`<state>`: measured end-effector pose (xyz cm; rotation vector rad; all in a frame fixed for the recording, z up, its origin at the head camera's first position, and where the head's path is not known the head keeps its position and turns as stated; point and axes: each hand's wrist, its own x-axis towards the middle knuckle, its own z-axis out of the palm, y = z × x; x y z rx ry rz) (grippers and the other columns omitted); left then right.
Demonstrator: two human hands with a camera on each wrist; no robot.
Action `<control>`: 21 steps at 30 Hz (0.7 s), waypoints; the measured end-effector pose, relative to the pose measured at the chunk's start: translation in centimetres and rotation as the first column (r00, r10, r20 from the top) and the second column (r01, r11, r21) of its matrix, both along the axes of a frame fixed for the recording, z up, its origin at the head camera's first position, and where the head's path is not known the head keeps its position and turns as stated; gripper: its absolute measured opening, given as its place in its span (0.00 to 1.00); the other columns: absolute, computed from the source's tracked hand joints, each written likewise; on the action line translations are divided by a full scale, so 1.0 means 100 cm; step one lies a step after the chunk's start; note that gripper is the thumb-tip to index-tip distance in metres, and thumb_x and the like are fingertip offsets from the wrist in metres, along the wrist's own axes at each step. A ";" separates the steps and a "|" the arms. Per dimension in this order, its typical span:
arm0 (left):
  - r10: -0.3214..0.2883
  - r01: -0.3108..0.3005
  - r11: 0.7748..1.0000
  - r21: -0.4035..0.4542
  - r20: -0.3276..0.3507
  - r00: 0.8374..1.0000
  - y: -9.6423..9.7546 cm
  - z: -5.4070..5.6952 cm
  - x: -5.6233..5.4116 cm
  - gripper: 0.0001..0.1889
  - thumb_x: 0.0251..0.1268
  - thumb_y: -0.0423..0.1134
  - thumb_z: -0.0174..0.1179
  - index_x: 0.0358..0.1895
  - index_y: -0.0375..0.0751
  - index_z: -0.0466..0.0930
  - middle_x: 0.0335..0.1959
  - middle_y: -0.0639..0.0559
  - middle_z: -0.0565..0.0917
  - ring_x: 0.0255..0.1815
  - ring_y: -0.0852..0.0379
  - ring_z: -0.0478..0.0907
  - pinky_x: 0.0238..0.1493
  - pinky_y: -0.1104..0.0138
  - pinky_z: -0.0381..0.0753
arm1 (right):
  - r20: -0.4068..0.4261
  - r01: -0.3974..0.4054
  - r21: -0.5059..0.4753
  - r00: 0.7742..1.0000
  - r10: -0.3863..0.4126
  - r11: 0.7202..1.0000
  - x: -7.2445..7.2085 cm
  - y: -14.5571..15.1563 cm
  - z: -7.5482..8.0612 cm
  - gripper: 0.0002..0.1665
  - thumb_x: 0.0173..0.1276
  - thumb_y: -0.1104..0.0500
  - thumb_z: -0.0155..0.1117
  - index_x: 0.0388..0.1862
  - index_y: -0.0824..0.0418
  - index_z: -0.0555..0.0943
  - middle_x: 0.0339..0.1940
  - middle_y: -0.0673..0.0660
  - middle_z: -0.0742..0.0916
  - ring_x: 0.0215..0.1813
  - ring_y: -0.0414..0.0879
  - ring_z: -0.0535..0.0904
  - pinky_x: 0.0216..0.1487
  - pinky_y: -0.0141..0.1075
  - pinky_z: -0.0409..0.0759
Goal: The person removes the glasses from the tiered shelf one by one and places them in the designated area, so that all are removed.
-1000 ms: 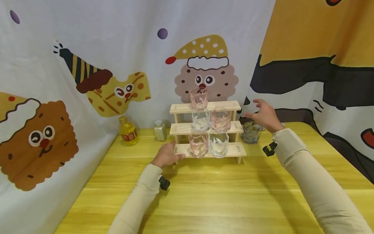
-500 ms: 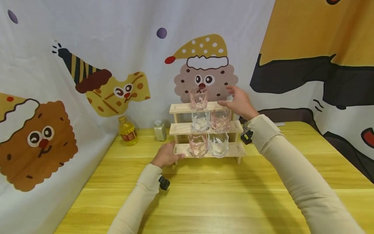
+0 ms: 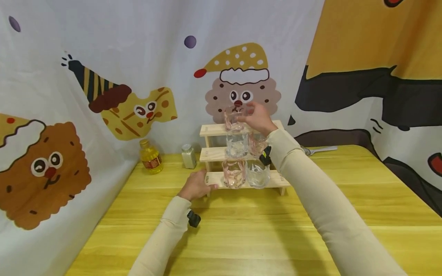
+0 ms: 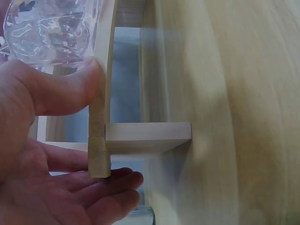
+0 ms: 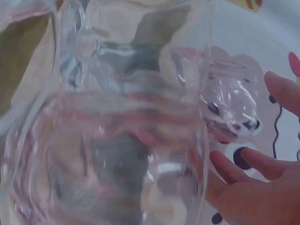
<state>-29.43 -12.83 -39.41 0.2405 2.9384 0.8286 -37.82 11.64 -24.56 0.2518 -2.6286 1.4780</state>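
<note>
A three-tier wooden stand holds several faceted drinking glasses. My left hand grips the left end of its lowest board; the left wrist view shows the thumb above and fingers beneath. On the top board stands a pink glass. My right hand is at that glass's right side, thumb and fingers spread in the right wrist view; contact is unclear. Below it are a clear glass and a pink glass, partly behind my right wrist. The lowest board carries another pink glass and a clear glass.
An oil bottle and a small lidded jar stand left of the stand. A light, slender object lies at the back right. A printed curtain hangs behind the table.
My right hand has moved left from beyond the stand's right side to the top pink glass. Its sleeve now covers the blue-grey glass seen earlier. My left hand keeps its hold.
</note>
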 end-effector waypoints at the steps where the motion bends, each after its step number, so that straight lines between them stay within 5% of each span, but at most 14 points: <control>1: -0.001 0.001 1.000 -0.002 0.009 1.000 0.000 0.000 0.000 0.40 0.63 0.51 0.69 0.72 0.30 0.67 0.59 0.34 0.82 0.60 0.37 0.80 0.61 0.49 0.80 | -0.007 0.007 0.006 1.000 -0.007 1.000 0.000 -0.004 -0.001 0.47 0.67 0.53 0.69 0.79 0.61 0.59 0.71 0.65 0.74 0.69 0.59 0.73 0.66 0.53 0.76; 7: 0.016 -0.015 1.000 -0.027 0.056 0.998 0.002 0.005 0.000 0.43 0.65 0.52 0.68 0.75 0.31 0.61 0.69 0.32 0.75 0.70 0.35 0.72 0.68 0.47 0.74 | -0.053 0.023 -0.019 0.998 -0.024 1.000 -0.003 -0.024 -0.005 0.43 0.65 0.54 0.72 0.75 0.64 0.66 0.62 0.64 0.79 0.59 0.57 0.76 0.59 0.50 0.79; 21: 0.011 -0.008 0.999 -0.048 0.066 0.998 0.002 0.006 -0.002 0.43 0.65 0.53 0.67 0.76 0.32 0.61 0.70 0.34 0.74 0.70 0.35 0.71 0.68 0.47 0.75 | -0.054 0.119 -0.154 0.990 -0.129 0.981 -0.013 -0.041 -0.013 0.43 0.65 0.53 0.72 0.75 0.61 0.65 0.67 0.62 0.78 0.65 0.55 0.76 0.66 0.48 0.76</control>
